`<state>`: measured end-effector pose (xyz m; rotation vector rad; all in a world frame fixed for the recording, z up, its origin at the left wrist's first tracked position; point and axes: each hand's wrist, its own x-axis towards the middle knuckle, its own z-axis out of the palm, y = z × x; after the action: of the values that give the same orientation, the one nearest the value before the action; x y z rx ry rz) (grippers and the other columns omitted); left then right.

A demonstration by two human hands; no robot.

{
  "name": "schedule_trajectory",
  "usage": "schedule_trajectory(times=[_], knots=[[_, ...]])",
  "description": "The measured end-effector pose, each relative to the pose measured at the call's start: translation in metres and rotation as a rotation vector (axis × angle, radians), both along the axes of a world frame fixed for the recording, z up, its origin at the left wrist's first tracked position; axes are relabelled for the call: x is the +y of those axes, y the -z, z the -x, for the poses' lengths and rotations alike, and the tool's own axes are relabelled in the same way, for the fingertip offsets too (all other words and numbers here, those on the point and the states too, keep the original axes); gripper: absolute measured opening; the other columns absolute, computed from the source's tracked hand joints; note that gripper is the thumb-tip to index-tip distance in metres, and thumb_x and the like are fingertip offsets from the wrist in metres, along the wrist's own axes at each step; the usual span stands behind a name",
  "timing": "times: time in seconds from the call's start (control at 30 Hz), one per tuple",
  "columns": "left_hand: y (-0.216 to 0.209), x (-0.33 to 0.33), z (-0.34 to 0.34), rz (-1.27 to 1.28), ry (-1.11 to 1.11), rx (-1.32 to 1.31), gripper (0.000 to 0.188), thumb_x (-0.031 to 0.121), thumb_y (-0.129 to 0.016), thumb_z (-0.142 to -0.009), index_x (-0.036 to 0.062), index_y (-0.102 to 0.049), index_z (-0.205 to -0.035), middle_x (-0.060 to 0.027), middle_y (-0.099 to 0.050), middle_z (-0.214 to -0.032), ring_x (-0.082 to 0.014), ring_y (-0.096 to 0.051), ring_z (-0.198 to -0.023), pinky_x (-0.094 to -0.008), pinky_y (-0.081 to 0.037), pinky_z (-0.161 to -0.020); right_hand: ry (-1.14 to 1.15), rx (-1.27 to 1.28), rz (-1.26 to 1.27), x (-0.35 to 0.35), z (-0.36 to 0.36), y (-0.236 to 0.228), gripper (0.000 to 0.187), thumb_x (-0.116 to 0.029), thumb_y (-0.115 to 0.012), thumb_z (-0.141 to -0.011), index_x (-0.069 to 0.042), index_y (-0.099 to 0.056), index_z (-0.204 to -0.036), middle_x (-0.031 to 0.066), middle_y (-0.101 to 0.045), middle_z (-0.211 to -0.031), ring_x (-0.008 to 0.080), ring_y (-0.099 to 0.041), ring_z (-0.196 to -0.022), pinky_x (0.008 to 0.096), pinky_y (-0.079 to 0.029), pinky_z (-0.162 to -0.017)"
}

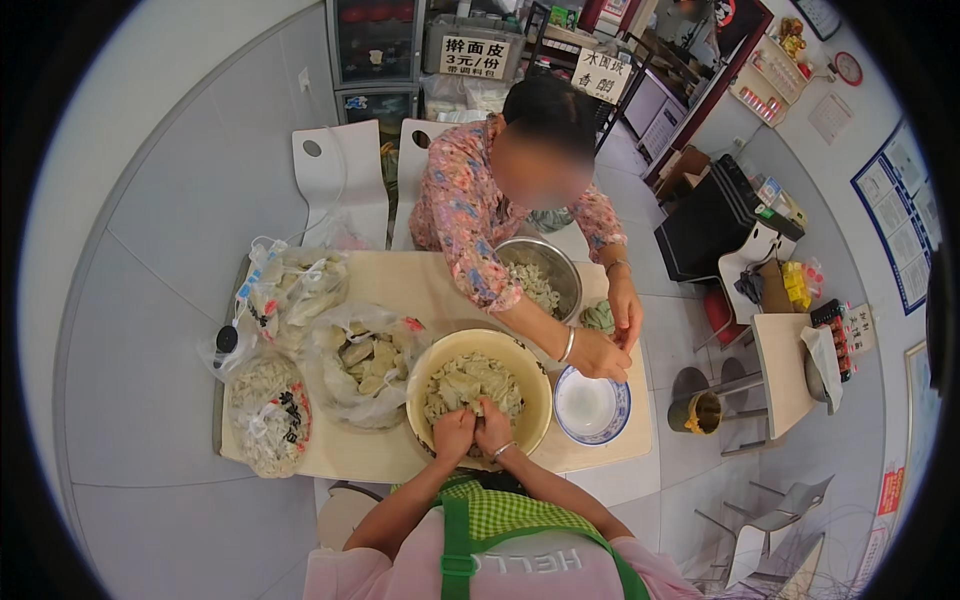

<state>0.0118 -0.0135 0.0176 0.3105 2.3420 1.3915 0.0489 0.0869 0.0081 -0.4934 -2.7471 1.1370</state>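
Observation:
A wide yellow basin (546, 395) stands at the table's front edge. Torn, pale greenish-beige food pieces (470, 378) fill much of it, their exact kind unclear. Over the basin's near side, my left hand (454, 434) is closed, fingers curled inward. Right beside it my right hand (492, 430), with a bracelet at the wrist, is closed too. The two are pinched close together, and whatever lies between their fingers is hidden. To the right of the basin sits a blue-and-white bowl (592, 402) with a whitish inside.
Across the table a co-worker in a floral shirt (462, 210) holds both hands (600, 355) together above the bowl. A metal bowl (572, 275) of pale chopped bits stands beyond the basin. Several filled plastic bags (360, 365) crowd the table's left. A bin (694, 412) stands right.

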Motion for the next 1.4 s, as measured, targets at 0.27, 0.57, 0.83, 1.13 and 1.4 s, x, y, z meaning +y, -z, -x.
schedule_trajectory(times=[0.27,0.57,0.83,1.13,1.4], knots=[[-0.003,-0.010,-0.001,-0.231,-0.139,-0.040,0.034,0.027,-0.048,-0.085,0.0006,-0.044,-0.064,-0.0080,-0.035,-0.052,-0.0194,-0.037,-0.047,-0.0335,-0.032,-0.048,0.129,-0.177,0.108,0.023,-0.004,-0.001,0.049,-0.007,-0.058,-0.071,-0.002,-0.031,-0.112,0.0221,-0.056,-0.085,0.0396,-0.055,-0.073,0.0449,-0.043,-0.062],[-0.009,-0.009,0.006,-0.219,0.059,0.139,0.024,0.018,-0.059,-0.079,0.0028,-0.047,-0.094,-0.0077,-0.051,-0.088,-0.0169,-0.049,-0.078,-0.0295,-0.041,-0.071,-0.120,0.138,-0.062,0.018,-0.006,-0.022,0.042,-0.011,-0.061,-0.071,-0.002,-0.043,-0.107,0.0225,-0.056,-0.085,0.0360,-0.057,-0.074,0.0401,-0.046,-0.061],[-0.020,0.003,0.004,-0.322,-0.088,-0.016,0.023,0.013,-0.060,-0.078,0.0019,-0.047,-0.094,-0.0117,-0.052,-0.084,-0.0202,-0.050,-0.073,-0.0298,-0.041,-0.065,-0.017,-0.014,0.170,0.006,-0.005,-0.055,0.029,-0.011,-0.055,-0.075,0.000,-0.048,-0.101,0.0184,-0.056,-0.065,0.0332,-0.057,-0.060,0.0383,-0.043,-0.051],[-0.031,0.010,-0.009,-0.150,0.007,0.075,0.039,0.036,-0.047,-0.086,-0.0005,-0.052,-0.074,-0.0128,-0.041,-0.051,-0.0237,-0.042,-0.045,-0.0355,-0.034,-0.045,0.026,-0.003,0.080,0.032,0.001,-0.026,0.018,0.003,-0.051,-0.071,-0.005,-0.055,-0.086,0.0149,-0.058,-0.072,0.0314,-0.058,-0.069,0.0356,-0.045,-0.057],[-0.040,0.008,-0.008,-0.159,-0.069,-0.006,0.050,0.039,-0.042,-0.088,0.0020,-0.039,-0.054,-0.0069,-0.029,-0.044,-0.0195,-0.030,-0.041,-0.0354,-0.024,-0.043,0.441,0.015,0.711,0.040,0.006,-0.006,0.015,-0.002,-0.044,-0.081,-0.009,-0.057,-0.085,0.0033,-0.056,-0.068,0.0140,-0.052,-0.056,0.0281,-0.043,-0.049]])
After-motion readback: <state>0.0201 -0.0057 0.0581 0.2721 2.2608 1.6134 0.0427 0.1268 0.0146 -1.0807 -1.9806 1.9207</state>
